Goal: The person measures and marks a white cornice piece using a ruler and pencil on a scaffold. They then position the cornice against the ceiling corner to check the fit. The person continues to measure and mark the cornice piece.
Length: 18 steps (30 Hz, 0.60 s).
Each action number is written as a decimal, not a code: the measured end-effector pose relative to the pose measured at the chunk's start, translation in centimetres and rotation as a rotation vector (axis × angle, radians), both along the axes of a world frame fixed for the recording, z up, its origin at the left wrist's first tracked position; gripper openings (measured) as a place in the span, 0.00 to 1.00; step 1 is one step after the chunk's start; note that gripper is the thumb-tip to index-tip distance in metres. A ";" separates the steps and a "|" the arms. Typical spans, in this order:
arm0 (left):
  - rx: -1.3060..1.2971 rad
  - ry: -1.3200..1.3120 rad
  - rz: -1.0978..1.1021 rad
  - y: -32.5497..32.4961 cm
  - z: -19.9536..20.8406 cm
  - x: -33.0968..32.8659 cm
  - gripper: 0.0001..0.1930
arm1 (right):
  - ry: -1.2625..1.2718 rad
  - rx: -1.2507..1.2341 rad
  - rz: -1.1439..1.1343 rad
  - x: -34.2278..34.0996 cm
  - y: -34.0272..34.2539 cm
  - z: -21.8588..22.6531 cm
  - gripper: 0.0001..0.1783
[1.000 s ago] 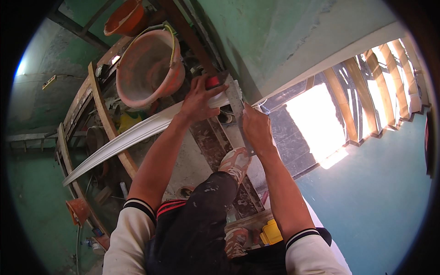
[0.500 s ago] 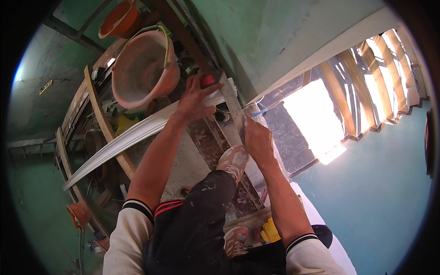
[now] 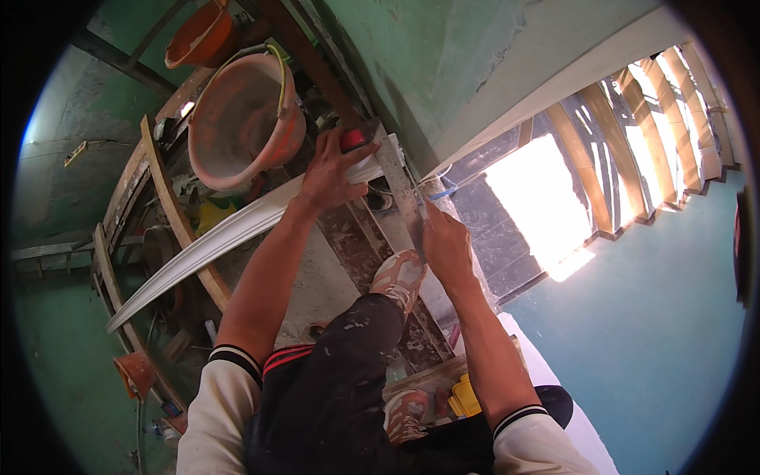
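A long white moulding strip [image 3: 214, 241] with a ridged profile runs from the lower left up to my left hand. My left hand [image 3: 328, 170] is over its upper end, fingers and thumb closed round a red-and-black block [image 3: 354, 140]. Beside that block, a flat grey metal blade [image 3: 400, 178] crosses the strip's end and narrows toward me; I cannot tell whether it is a saw or a square. Against the blade's near part, my right hand [image 3: 447, 245] is closed, its forefinger along the edge. What its fingers hold is hidden.
Behind my left hand stands a large plaster-stained tub [image 3: 237, 123], with an orange bucket [image 3: 202, 39] beyond it. Wooden bars [image 3: 170, 186] cross under the moulding. My shoe [image 3: 398, 277] rests on the planks. Stairs [image 3: 625, 150] show at the right, a yellow object [image 3: 465, 397] below.
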<state>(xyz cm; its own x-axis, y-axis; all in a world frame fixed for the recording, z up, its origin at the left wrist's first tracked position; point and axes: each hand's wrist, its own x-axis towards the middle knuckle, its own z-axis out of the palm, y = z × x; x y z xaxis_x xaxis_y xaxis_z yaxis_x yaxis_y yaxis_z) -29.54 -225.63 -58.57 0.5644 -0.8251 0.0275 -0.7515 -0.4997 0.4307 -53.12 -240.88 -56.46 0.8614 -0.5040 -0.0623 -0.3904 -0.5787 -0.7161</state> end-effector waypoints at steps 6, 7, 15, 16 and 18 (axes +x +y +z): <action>-0.046 0.022 -0.026 -0.1 0.2 0.0 0.44 | 0.001 -0.017 0.020 1.1 -0.2 -1.4 0.19; -0.043 0.019 -0.025 -0.1 0.1 0.0 0.44 | -0.011 -0.019 0.024 1.2 -0.3 -1.3 0.20; -0.028 0.049 -0.003 0.0 0.1 -0.1 0.45 | 0.021 0.005 0.001 -1.4 0.1 0.1 0.21; -0.024 0.043 -0.003 0.0 0.1 -0.1 0.45 | -0.012 -0.001 -0.012 -1.3 0.1 0.3 0.21; -0.014 0.032 0.002 0.1 0.1 -0.1 0.45 | -0.021 -0.014 -0.020 0.5 0.1 0.1 0.20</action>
